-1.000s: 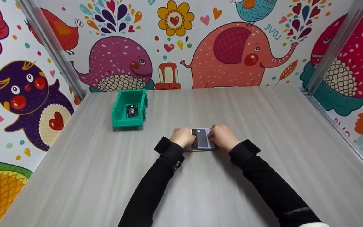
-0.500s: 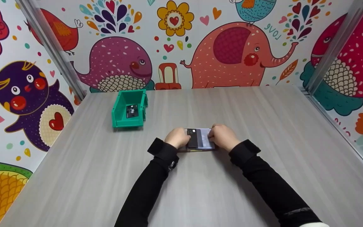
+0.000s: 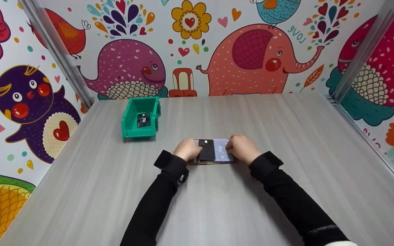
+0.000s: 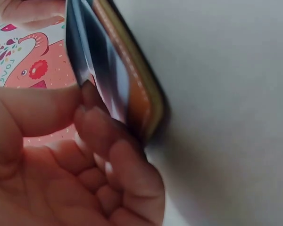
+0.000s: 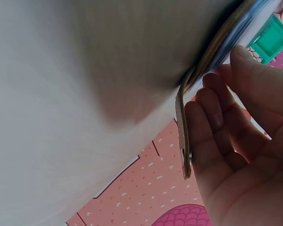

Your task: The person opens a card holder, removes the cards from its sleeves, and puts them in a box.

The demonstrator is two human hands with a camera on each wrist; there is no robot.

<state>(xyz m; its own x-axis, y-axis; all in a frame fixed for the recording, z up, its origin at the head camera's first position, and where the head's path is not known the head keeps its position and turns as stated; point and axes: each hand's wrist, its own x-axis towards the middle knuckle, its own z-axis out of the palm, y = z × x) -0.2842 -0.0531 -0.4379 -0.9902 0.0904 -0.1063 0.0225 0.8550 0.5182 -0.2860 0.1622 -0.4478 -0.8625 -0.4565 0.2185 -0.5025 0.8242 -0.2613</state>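
A card holder with clear plastic sleeves lies on the table in front of me. A black card covers its left part, and pale sleeve shows to the right of the card. My left hand pinches the black card at its left edge between thumb and fingers. At the other end, my right hand grips the sleeves, thumb on top. The left wrist view shows the holder's brown stitched cover beneath the sleeves. A snap strap sticks out beside the right fingers in the right wrist view.
A green plastic bin stands at the back left of the table, with a black card inside it. Behind the table rises a wall printed with cartoon animals, with metal posts at its corners.
My left hand has moved left together with the black card, and more of the pale sleeve shows on the right. My right hand has stayed in place.
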